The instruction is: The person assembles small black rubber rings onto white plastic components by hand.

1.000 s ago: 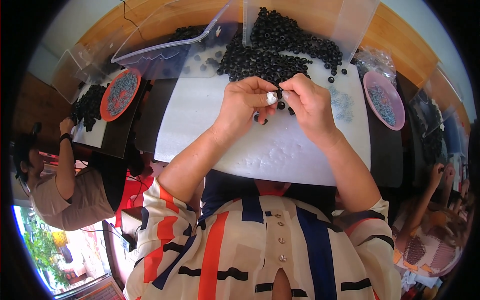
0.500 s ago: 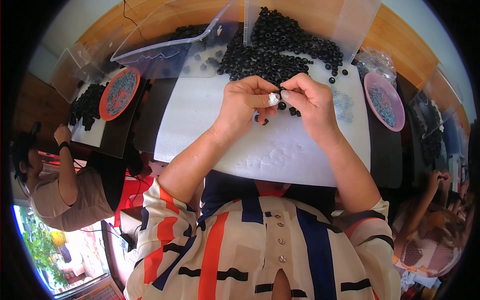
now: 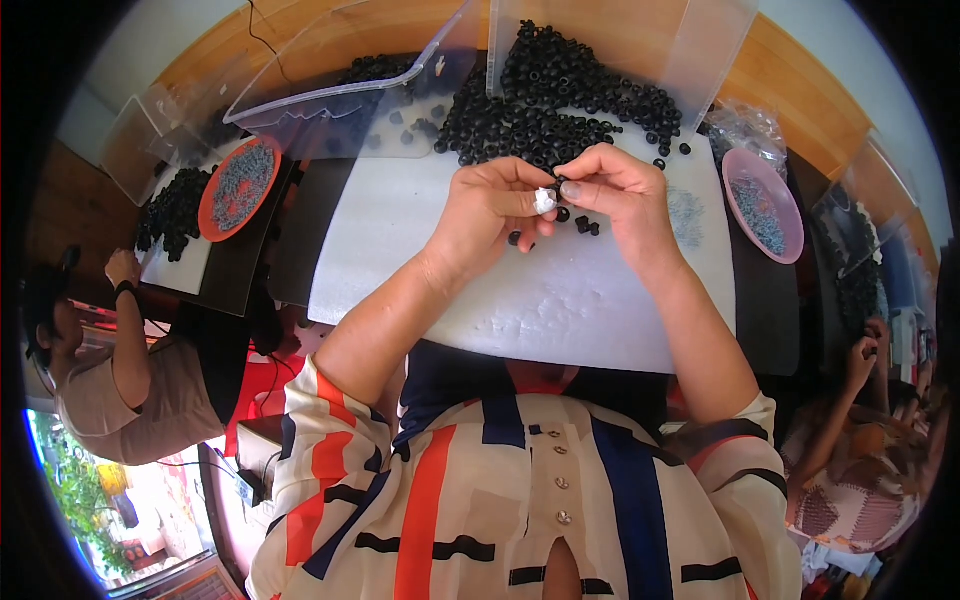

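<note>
Black part, mostly hidden, sits mid-frame in the narrow pinch of the left hand, its thumb wrapped in white, and the right hand. From where I stand, loose black pieces lie just below on a white sheet; a pink basin sits right; beyond, upper middle, a black heap spreads.

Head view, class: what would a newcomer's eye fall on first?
Probably the heap of small, round black pieces, at the far side of the white sheet. Next, the bare left hand and right hand close together before it, white wrapping on the left thumb. A pink bowl of bluish bits lies right, an orange bowl left.
</note>
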`<state>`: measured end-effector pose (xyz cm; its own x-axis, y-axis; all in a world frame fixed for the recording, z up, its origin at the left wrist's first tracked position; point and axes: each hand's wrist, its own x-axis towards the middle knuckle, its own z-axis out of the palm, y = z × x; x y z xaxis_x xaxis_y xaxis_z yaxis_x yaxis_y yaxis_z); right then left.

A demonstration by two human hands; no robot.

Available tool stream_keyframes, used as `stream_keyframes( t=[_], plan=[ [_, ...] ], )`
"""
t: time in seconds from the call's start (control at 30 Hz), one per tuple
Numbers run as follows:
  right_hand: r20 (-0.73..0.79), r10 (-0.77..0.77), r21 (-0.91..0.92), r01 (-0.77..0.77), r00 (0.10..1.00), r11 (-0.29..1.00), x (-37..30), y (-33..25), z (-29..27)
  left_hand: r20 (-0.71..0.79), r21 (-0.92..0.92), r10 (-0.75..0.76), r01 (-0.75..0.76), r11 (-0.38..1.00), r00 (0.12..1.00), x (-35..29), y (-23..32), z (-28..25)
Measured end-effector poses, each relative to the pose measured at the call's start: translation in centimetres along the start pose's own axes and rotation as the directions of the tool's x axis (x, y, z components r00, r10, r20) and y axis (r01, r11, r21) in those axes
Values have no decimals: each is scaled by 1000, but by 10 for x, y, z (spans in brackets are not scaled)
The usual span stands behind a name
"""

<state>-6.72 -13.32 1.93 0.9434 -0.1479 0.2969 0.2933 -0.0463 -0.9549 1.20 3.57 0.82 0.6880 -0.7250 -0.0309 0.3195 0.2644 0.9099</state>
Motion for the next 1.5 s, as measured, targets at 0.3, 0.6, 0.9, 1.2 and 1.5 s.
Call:
stream_keyframes(
  t=[0.3, 0.6, 0.9, 1.2, 1.5],
  plan=[
    [-44, 38, -78, -42, 998, 996, -1, -1, 5, -44, -7, 13, -13, 1000, 999, 1, 0, 0],
    [-59, 119, 43, -116, 991, 992, 0, -3, 7, -45, 34, 47, -45, 998, 998, 0, -2, 1],
    [21, -201, -384, 193, 979, 903, -2, 7, 4, -68, 42, 46, -43, 998, 997, 2, -4, 0],
    [34, -367, -564, 321, 929, 761, -3, 9, 6, -68, 94, 50, -44, 995, 996, 2, -6, -1],
    [28, -305, -516, 275, 952, 811, -1, 10, 4, -81, 161, 82, -69, 985, 993, 2, -7, 0]
  ],
)
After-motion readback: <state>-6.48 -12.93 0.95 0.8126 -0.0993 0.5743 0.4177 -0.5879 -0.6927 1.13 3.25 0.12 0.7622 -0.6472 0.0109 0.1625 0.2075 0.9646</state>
